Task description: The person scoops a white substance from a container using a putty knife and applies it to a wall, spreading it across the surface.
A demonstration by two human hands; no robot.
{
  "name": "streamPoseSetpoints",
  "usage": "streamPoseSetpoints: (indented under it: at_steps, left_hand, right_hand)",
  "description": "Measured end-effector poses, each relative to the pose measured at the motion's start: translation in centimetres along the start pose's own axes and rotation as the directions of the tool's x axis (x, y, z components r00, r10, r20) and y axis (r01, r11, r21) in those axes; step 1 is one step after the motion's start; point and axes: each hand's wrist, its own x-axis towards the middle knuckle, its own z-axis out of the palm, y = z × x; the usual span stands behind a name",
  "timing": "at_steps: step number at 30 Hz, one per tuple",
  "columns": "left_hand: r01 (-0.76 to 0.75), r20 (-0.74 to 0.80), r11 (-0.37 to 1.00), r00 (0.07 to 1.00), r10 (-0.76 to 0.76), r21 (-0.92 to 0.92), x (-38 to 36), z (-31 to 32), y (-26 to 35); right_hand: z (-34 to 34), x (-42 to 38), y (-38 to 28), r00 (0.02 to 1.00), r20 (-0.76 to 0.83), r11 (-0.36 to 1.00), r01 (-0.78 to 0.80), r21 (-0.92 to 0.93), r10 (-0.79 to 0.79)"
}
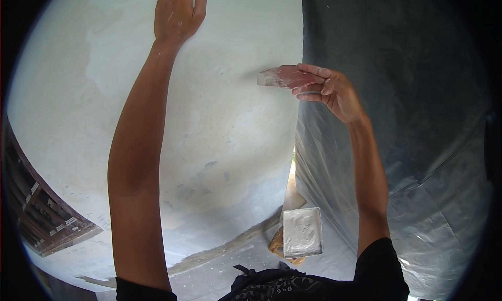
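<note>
Nearest my camera is a black shirt (282,286) with white lettering, its sleeves framing both bare forearms. From where I sit watching this feed, the relation that counts is between the pinkish-red scraper (286,76) and the pale wall (225,128). The scraper is in the right hand (339,94), pinched at its right end between thumb and fingers. Its long axis runs nearly level across my view, the whitened end pointing left, in front of the wall close to its right edge. I can't tell whether that end touches the surface or hangs just off it.

The left hand (180,13) is higher and farther left, back toward me, thumb standing away from the fingers, apparently laid against the wall and gripping nothing that I can see; its fingertips run out of my frame. The two hands are well apart, the right plainly the nearer to the scraper.

Behind the right arm hangs grey plastic sheeting (397,118). Below the right hand I see a rectangular container (321,233) of white paste (302,230).
</note>
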Motion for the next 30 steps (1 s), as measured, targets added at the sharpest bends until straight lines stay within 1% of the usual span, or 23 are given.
streamPoseSetpoints:
  at_steps: [2,3,5,6,8,9,11,15,16,17,18,20,21,23,24,25,27,28,29,30]
  left_hand:
    - [-0.018,-0.015,1.0,1.0,0.018,0.004,0.0,-0.1,0.1]
    - [-0.02,-0.02,1.0,1.0,0.02,0.006,0.0,0.0,0.1]
    - [-0.035,-0.039,0.999,0.999,0.035,0.004,0.0,0.1,0.1]
    - [-0.039,-0.052,0.999,0.998,0.039,0.008,0.1,0.0,0.1]
    - [-0.03,-0.023,1.0,0.999,0.03,-0.001,0.0,-0.3,0.2]
    - [-0.034,-0.037,0.999,0.999,0.034,0.005,0.0,-0.4,0.4]
    - [-0.009,-0.078,0.998,0.997,0.004,-0.056,0.2,-0.4,0.7]
    - [-0.02,-0.09,1.0,0.996,0.019,-0.019,0.3,-0.5,0.8]
    - [0.014,-0.026,1.0,1.0,-0.014,-0.026,0.3,-0.6,1.0]
    - [0.009,-0.04,1.0,0.999,-0.009,-0.014,0.4,-0.7,1.1]
    - [0.005,-0.022,1.0,1.0,-0.005,0.011,0.5,-0.6,1.1]
    - [0.004,0.013,0.999,1.0,-0.005,0.048,1.0,-0.5,0.9]
    - [0.002,0.005,0.999,1.0,-0.002,0.055,1.5,-0.5,0.6]
    - [-0.018,0.019,0.999,1.0,0.017,0.044,2.6,-0.1,0.0]
    - [-0.019,0.016,0.999,1.0,0.018,0.046,3.2,0.0,-0.3]
    - [-0.027,0.019,0.997,1.0,0.025,0.068,4.0,0.1,-0.5]
    - [-0.037,0.019,0.995,0.999,0.035,0.09,4.9,0.5,-0.5]
    - [-0.038,0.01,0.991,0.999,0.037,0.131,5.1,0.8,-0.5]
    - [-0.036,0.001,0.985,0.999,0.037,0.171,5.3,1.1,-0.4]
    - [-0.036,-0.001,0.985,0.999,0.037,0.17,5.4,1.2,-0.4]
  right_hand:
    - [-1.2,0.5,-0.1,0.978,0.207,0.987,-0.026,0.162,-0.008]
    - [-1.3,0.9,-0.2,0.978,0.209,0.987,-0.021,0.161,-0.014]
    - [-1.2,1.9,-0.7,0.997,-0.017,0.997,-0.071,-0.045,0.07]
    - [-1.0,2.5,-0.8,0.998,-0.015,0.997,-0.057,-0.048,0.057]
    - [-0.4,3.7,-1.0,0.985,-0.169,0.997,0.01,-0.082,-0.024]
    - [-0.1,4.3,-1.6,0.985,-0.165,0.996,0.025,-0.087,-0.039]
    - [0.5,5.4,-3.1,0.971,-0.211,0.993,0.107,-0.054,-0.116]
    - [1.0,8.8,-5.9,0.959,-0.218,0.983,0.163,-0.089,-0.179]
    - [1.2,9.6,-7.0,0.968,-0.171,0.98,0.166,-0.108,-0.183]
    - [1.5,10.4,-7.9,0.975,-0.122,0.977,0.17,-0.128,-0.185]
    - [1.8,11.3,-8.7,0.973,-0.113,0.974,0.186,-0.128,-0.201]
    - [2.4,13.2,-10.1,0.959,-0.053,0.957,0.27,-0.105,-0.277]
    - [2.5,14.2,-10.7,0.957,-0.048,0.954,0.28,-0.104,-0.286]
    - [3.0,16.2,-11.7,0.908,0.002,0.901,0.416,-0.124,-0.419]
    - [3.6,16.7,-12.2,0.881,-0.048,0.867,0.453,-0.206,-0.471]
    - [3.6,17.8,-12.6,0.878,-0.046,0.864,0.458,-0.207,-0.476]
    - [3.4,20.1,-13.6,0.797,-0.022,0.678,0.499,-0.54,-0.604]
    - [3.3,20.9,-14.1,0.794,-0.024,0.675,0.501,-0.541,-0.608]
    - [3.1,21.6,-14.6,0.683,0.016,0.416,0.463,-0.782,-0.731]
    - [3.0,22.3,-14.9,0.569,0.105,0.118,0.341,-0.933,-0.815]
